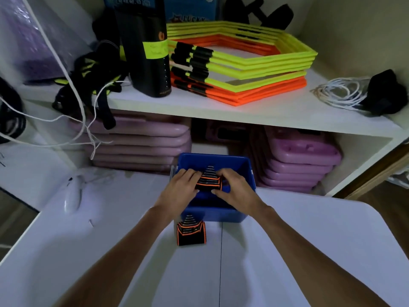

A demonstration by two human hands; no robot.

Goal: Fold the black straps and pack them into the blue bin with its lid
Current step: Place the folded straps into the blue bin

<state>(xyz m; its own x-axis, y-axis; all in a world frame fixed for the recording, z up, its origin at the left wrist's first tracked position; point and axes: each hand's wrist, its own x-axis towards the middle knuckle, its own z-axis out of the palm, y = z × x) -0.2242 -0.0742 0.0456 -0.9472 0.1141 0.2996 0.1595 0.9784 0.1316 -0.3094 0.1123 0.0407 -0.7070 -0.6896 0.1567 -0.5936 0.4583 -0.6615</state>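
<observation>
A folded black strap (208, 180) with orange edging and grey-white stripes is held over the open blue bin (247, 171), gripped on its left side by the left hand (181, 191) and on its right side by the right hand (234, 189). The bin, rectangular and deep, is seen standing on the white table (309, 251), its far side toward the shelves. A second folded strap (191, 232) of the same pattern is seen lying on the table just in front of the bin's near wall. No lid can be identified with certainty.
</observation>
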